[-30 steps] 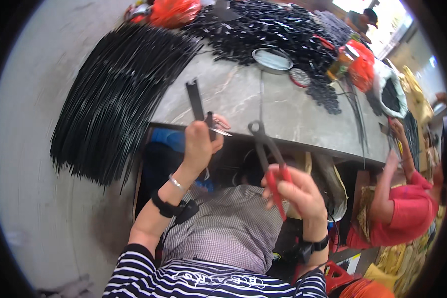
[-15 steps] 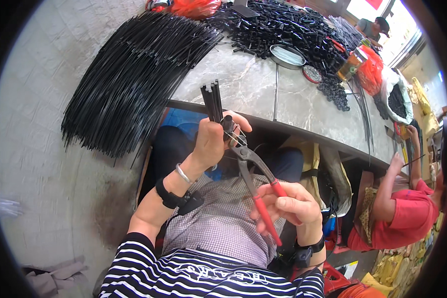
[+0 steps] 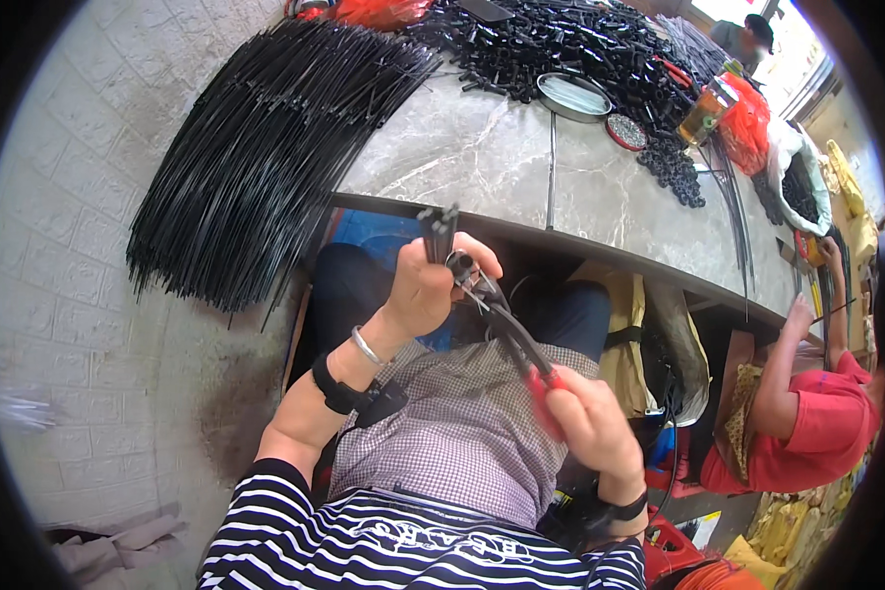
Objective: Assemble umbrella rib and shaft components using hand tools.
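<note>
Here, two hands (image 3: 421,293); one red-handled tool (image 3: 517,336); one bundle (image 3: 439,239).

The window (image 3: 798,61) is washed out by daylight; outer edges are bent and blackened; the pliers (image 3: 527,344) seem slightly blurred.

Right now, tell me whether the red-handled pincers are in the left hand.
No: the right hand holds the red-handled pincers, while the left hand grasps slim black rods.
</note>
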`<state>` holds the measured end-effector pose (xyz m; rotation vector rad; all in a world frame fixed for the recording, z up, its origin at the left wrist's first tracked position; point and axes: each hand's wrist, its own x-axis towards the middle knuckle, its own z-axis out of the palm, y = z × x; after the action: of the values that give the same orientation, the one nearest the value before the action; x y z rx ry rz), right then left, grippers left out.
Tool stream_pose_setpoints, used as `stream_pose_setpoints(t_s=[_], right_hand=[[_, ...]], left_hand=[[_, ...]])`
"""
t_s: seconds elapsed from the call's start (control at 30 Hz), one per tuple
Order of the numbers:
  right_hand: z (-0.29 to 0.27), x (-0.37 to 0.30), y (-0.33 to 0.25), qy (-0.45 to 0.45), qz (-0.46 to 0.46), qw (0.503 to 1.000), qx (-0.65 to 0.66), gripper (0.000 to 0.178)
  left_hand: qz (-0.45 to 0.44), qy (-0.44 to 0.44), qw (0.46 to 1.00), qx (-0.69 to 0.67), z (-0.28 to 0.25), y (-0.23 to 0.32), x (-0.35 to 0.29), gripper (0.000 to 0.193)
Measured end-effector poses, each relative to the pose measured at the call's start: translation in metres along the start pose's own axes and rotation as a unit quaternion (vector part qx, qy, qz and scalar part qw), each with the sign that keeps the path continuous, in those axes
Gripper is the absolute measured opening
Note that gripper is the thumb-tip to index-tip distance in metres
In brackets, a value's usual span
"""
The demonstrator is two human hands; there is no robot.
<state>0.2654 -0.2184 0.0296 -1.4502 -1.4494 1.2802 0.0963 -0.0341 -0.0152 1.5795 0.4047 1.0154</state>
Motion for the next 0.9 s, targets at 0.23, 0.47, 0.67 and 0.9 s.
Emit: stream_pose_setpoints(t_s=[0.23, 0.47, 0.67, 0.9], right_hand=[[0.003, 0.012, 0.054, -0.119, 0.04, 0.928, 0.352, 0.019], [0.001, 0.017, 0.05, 0.285, -0.087, 0.856, -0.423, 0.035], [0.003, 0.004, 0.044, 0.081, -0.05, 0.992, -0.082, 0.037], [-0.01, 0.005, 0.061, -0.113, 0.032, 0.929, 0.35, 0.017]], left_hand=[[-0.043, -0.042, 0.996, -0.069, 0.01, -0.015, 0.005, 0.08], [-0.071, -0.048, 0.996, -0.014, 0.021, -0.019, 0.012, 0.092], [-0.069, -0.037, 0.996, -0.031, 0.014, -0.03, 0.013, 0.094], [-0.104, -0.05, 0.992, -0.043, 0.014, -0.034, 0.011, 0.095]])
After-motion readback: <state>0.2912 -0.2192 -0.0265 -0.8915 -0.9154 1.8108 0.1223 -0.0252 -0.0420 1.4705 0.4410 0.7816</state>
